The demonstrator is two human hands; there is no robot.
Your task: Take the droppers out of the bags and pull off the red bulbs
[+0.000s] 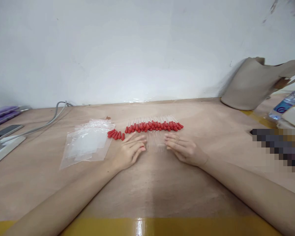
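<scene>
Several clear glass tubes point(154, 141) lie side by side on the table between my two hands. My left hand point(130, 151) rests at their left end, palm down with the fingers stretched out. From the other side my right hand point(183, 147) lies by the tubes, its fingers extended and close together. Just beyond my fingertips runs a long row of glass droppers with red rubber bulbs point(152, 125), their thin tubes pointing toward the wall. A smaller group of red bulbs point(116, 134) sits left of that row, near my left fingers.
Clear zip bags point(88, 142) lie stacked left of my left hand. Farther left are a grey cable point(51, 121), a phone point(8, 130) and purple packs point(3, 114). At right stand a beige bag point(248, 85) and a plastic bottle point(287, 101). A white wall point(137, 49) closes the back.
</scene>
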